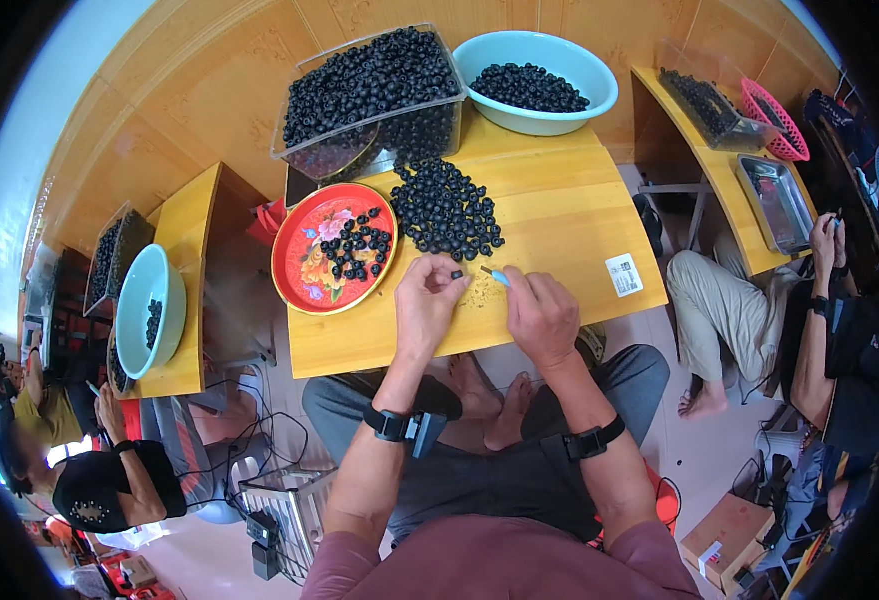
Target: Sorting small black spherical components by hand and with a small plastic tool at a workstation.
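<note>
On yellow wooden table (560, 215), tiled floor (705, 440)

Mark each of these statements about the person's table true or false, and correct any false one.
1. The left hand pinches a small dark round piece at its fingertips. True.
2. The right hand holds a pair of scissors. False: it holds a thin tool with a light blue handle.
3. The red plate is bare. False: it holds a cluster of dark round pieces.
4. A loose pile of dark pieces lies on the wooden table beside the red plate. True.
5. The light blue bowl at the far edge is filled with water only. False: it holds dark pieces.
</note>
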`<state>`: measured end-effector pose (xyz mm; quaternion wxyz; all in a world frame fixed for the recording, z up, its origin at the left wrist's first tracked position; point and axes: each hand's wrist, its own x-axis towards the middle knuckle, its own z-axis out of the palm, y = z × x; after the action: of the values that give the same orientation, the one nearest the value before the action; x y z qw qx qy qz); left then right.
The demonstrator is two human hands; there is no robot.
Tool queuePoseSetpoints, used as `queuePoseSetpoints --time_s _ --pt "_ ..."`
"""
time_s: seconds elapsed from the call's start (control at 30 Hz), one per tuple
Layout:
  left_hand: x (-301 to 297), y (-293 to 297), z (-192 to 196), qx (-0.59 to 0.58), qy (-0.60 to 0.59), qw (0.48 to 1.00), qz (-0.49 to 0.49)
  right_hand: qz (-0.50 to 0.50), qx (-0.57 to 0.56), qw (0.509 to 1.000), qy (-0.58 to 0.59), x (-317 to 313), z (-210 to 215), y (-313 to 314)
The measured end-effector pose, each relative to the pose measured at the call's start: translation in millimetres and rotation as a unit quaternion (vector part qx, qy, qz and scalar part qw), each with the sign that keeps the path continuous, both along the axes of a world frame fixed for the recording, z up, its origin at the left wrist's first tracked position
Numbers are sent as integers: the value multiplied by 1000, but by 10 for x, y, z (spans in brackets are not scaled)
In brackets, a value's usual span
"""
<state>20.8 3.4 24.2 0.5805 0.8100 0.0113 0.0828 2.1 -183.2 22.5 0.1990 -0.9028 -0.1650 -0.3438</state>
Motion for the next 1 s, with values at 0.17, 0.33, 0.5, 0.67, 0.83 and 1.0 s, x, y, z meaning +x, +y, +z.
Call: queuePoseSetpoints --time_s 0.17,0.33,0.5,0.67,0.83,1.0 --pt "-80 -179 -32 -144 17 989 16 0 -5 1000 4 5 -2 -3" --pt "-125 -173 -55 -51 -31 998 12 0 -6 1000 4 0 12 1" --pt "-123 -185 -86 -63 -40 997 15 -5 -11 1000 10 -8 3 -4" --pt "-133 -218 -74 -70 -29 997 12 21 -21 1000 -8 -12 15 -11" --pt "-127 -230 -79 -42 -50 998 16 47 -27 998 -9 3 7 -15" --pt "-134 -230 -48 -23 -63 998 10 53 -29 998 -7 11 -1 -15"
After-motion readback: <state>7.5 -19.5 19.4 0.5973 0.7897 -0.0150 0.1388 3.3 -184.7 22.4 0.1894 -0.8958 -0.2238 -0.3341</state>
